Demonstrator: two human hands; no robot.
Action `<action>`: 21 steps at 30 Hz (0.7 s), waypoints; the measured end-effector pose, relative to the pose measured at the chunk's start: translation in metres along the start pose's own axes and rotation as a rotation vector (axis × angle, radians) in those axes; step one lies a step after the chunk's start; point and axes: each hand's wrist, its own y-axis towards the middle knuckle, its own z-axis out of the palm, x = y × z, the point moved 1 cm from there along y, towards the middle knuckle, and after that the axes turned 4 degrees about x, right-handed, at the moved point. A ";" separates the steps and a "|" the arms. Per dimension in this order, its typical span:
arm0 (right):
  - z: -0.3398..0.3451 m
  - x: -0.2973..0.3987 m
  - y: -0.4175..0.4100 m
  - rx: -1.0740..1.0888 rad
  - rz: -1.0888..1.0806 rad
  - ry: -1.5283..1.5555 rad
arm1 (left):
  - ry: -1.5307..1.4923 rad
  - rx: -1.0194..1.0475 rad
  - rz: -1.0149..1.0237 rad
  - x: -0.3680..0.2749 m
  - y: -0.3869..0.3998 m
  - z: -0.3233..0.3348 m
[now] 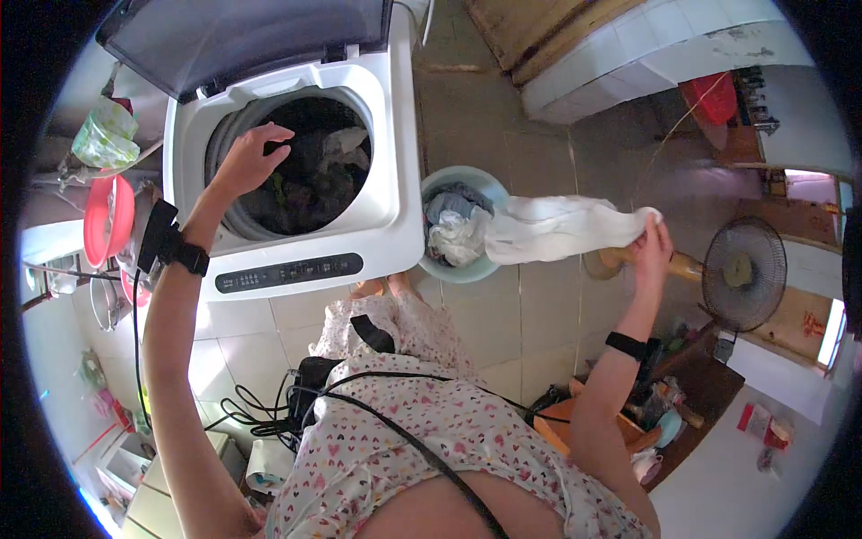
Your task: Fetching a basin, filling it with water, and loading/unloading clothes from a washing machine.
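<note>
A white top-loading washing machine (397,202) stands before me with its dark lid (256,40) raised. Dark clothes and a pale garment (345,147) lie in its drum. Over the drum opening hovers my left hand (252,160), fingers apart and holding nothing. My right hand (652,244) pinches one end of a white cloth garment (559,228), stretched out to the right. The garment's other end hangs by the rim of a light blue basin (475,271) on the floor. Grey and white laundry (458,229) fills that basin, which sits against the machine's right side.
A standing fan (743,273) is at the right, beyond my right hand. Pink basins (109,219) are at the left of the machine. Black cables (259,411) hang across my body and left side. An orange container (555,424) sits near my right elbow.
</note>
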 end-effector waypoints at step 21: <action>0.483 -0.048 -0.060 1.523 -0.446 -0.525 | 0.313 -0.244 -0.335 0.120 -0.108 0.023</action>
